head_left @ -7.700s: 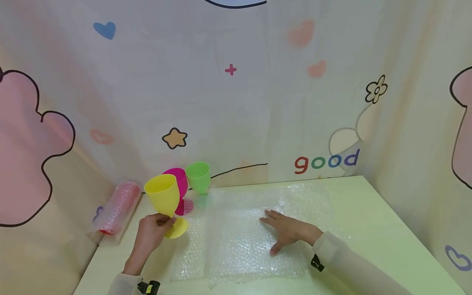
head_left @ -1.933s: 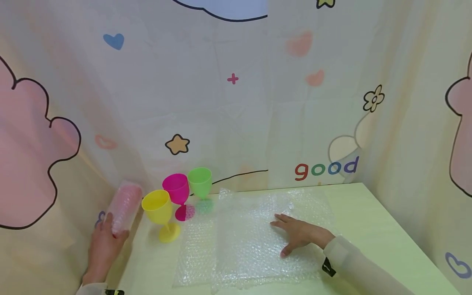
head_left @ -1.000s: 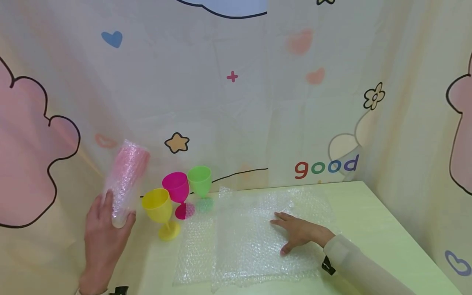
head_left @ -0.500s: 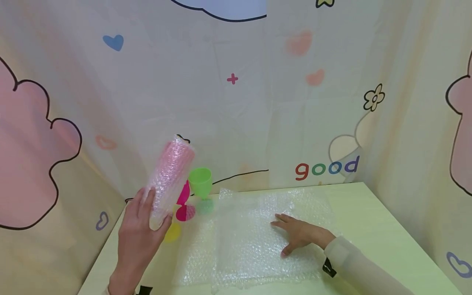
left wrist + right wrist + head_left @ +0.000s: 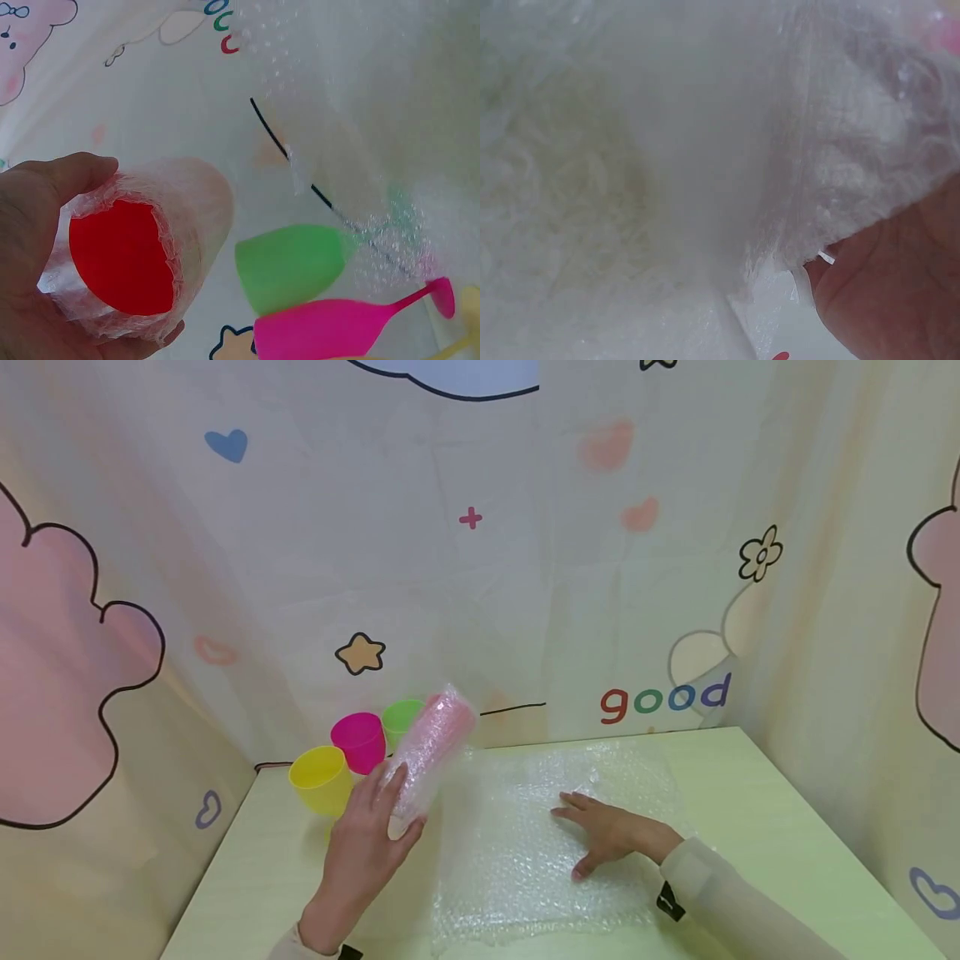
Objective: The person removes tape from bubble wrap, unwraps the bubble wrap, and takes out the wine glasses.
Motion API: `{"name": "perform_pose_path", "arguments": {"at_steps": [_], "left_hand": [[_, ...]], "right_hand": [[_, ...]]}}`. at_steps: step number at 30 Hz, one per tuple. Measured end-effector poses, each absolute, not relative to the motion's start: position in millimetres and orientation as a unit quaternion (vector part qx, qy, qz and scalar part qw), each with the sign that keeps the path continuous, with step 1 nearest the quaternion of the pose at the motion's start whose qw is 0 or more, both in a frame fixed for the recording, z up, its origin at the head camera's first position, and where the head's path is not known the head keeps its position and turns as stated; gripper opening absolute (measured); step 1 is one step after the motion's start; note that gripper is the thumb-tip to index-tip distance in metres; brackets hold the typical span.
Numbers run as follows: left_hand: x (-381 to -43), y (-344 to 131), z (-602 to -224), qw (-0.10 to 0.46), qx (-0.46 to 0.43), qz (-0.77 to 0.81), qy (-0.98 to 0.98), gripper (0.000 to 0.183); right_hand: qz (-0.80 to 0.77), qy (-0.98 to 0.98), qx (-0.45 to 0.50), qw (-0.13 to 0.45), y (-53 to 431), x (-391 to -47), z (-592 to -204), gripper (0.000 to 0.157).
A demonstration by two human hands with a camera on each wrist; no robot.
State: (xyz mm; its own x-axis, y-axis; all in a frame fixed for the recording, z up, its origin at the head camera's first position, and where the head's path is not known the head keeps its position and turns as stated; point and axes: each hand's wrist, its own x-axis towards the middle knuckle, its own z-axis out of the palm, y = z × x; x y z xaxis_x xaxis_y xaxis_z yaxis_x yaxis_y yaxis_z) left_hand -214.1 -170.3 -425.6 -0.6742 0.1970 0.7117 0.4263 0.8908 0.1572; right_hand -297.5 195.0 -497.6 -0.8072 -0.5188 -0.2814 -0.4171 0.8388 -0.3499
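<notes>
In the head view my left hand [image 5: 363, 843] grips a tilted roll of bubble wrap [image 5: 435, 735], held over the left edge of the wrap sheet. Pink shows through its layers. A round red end [image 5: 124, 259] faces the left wrist camera, with thumb and fingers curled around the wrapping. My right hand [image 5: 600, 827] lies with fingers spread on the flat, clear bubble wrap sheet [image 5: 502, 860]. Behind the left hand stand a yellow goblet [image 5: 321, 785], a magenta goblet [image 5: 358, 739] and a green goblet [image 5: 400, 717], their lower parts partly hidden.
The pale green table [image 5: 765, 852] reaches back to a patterned curtain [image 5: 487, 593], which also hangs along both sides. The goblets stand close together at the back left.
My left hand set the yellow goblet down, lifted the wrapped roll from the back left corner and carried it right, past the goblets. The right hand stays on the sheet.
</notes>
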Motion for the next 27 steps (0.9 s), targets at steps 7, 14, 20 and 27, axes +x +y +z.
{"name": "perform_pose_path", "arguments": {"at_steps": [7, 14, 20, 27], "left_hand": [[-217.9, -141.8, -443.2, 0.303, -0.184, -0.13, -0.926, 0.074], [-225.9, -125.1, -464.7, 0.252, -0.175, -0.13, -0.943, 0.075], [-226.7, -112.8, -477.4, 0.224, -0.173, -0.126, -0.951, 0.079], [-222.4, -100.9, -484.5, 0.175, -0.182, -0.12, -0.96, 0.08]], "right_hand": [[-0.125, 0.945, -0.24, 0.185, 194.0, -299.1, -498.7, 0.101], [-0.121, 0.946, -0.238, 0.182, 192.1, -298.5, -497.9, 0.101], [-0.127, 0.946, -0.232, 0.186, 190.9, -298.3, -496.3, 0.1], [-0.123, 0.946, -0.247, 0.171, 193.9, -298.2, -498.5, 0.101]]}}
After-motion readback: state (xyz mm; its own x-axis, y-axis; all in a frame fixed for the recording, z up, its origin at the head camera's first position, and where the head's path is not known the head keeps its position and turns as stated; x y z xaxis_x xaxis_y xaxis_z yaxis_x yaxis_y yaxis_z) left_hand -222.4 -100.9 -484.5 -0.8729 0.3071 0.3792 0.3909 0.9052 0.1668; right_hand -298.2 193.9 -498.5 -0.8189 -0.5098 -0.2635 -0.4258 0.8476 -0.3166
